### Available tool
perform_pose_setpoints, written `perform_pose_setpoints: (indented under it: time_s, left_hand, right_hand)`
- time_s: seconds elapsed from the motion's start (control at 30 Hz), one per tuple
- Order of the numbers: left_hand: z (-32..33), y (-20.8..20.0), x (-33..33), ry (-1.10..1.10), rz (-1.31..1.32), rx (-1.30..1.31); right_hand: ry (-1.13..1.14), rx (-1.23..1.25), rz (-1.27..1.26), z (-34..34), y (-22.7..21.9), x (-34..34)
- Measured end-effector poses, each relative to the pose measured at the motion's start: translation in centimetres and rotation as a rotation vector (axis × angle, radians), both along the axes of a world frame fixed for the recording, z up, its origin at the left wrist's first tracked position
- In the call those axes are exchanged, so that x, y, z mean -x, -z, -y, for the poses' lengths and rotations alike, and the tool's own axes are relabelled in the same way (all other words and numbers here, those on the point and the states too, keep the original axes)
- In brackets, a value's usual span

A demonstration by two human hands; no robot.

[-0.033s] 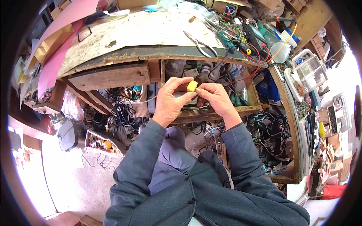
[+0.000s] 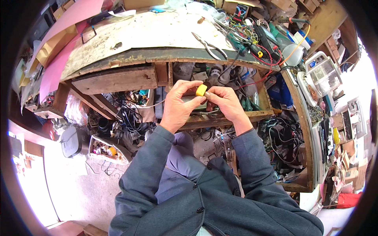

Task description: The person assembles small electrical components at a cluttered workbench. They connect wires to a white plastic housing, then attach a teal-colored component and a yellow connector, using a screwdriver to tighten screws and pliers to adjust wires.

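Between my two hands, above the pulled-out wooden drawer [image 2: 260, 115], is a small yellow block-like piece [image 2: 201, 90]; its exact kind cannot be made out. Thumb and forefinger of my left hand [image 2: 181, 103] pinch it from the left. From the right, the closed fingertips of my right hand [image 2: 226, 103] press against its edge. My right hand's lower fingers are curled and partly hidden. Wires, plastic bags and small parts fill the drawer beneath. A thin grey cable [image 2: 151, 105] runs up to my left hand, and its end is hidden there.
Pliers [image 2: 208, 46] with spread handles lie on the worn workbench [image 2: 153, 35]. Red test leads [image 2: 271, 59] and tangled wires crowd its right end. Black cables [image 2: 132, 118] hang below on the left, near a box of small parts [image 2: 108, 149] on the floor.
The yellow piece has turned very slightly between my fingertips. Both hands stay in nearly the same place.
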State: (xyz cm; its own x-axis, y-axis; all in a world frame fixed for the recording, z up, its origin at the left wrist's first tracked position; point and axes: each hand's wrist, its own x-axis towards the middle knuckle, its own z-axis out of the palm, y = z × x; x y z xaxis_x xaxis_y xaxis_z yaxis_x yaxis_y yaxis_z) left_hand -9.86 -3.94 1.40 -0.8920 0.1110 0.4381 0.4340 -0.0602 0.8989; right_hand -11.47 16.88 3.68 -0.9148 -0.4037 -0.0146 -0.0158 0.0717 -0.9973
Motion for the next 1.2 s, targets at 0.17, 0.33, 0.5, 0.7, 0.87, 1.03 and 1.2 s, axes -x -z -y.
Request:
perform_pose_setpoints:
  time_s: [0.17, 0.33, 0.5, 0.7, 0.87, 1.03, 1.2]
  left_hand:
    - [-0.7, 0.1, 0.0, -0.036, 0.031, -0.073]
    - [-1.0, -0.2, -0.6, -0.157, -0.036, 0.102]
    - [-1.3, -0.4, -1.0, -0.234, -0.098, 0.162]
    - [-1.6, -0.2, -1.3, -0.334, -0.152, 0.262]
    - [-1.8, 0.0, -1.4, -0.341, -0.157, 0.286]
    - [-1.7, -0.1, -1.6, -0.351, -0.188, 0.33]
    - [-1.8, 0.0, -1.5, -0.314, -0.143, 0.29]
  right_hand:
    - [0.117, 0.028, -0.075, 0.4, 0.2, -0.4]
    - [0.177, 0.082, -0.209, 0.5, -0.1, -1.3]
    - [0.242, 0.027, -0.294, 1.2, 0.2, -1.7]
    - [0.358, -0.166, -0.516, 1.8, 0.4, -2.3]
    - [0.394, -0.271, -0.697, 2.2, 0.2, -2.6]
    - [0.394, -0.313, -0.728, 2.3, 0.4, -2.6]
    - [0.398, -0.304, -0.673, 2.1, 0.6, -2.4]
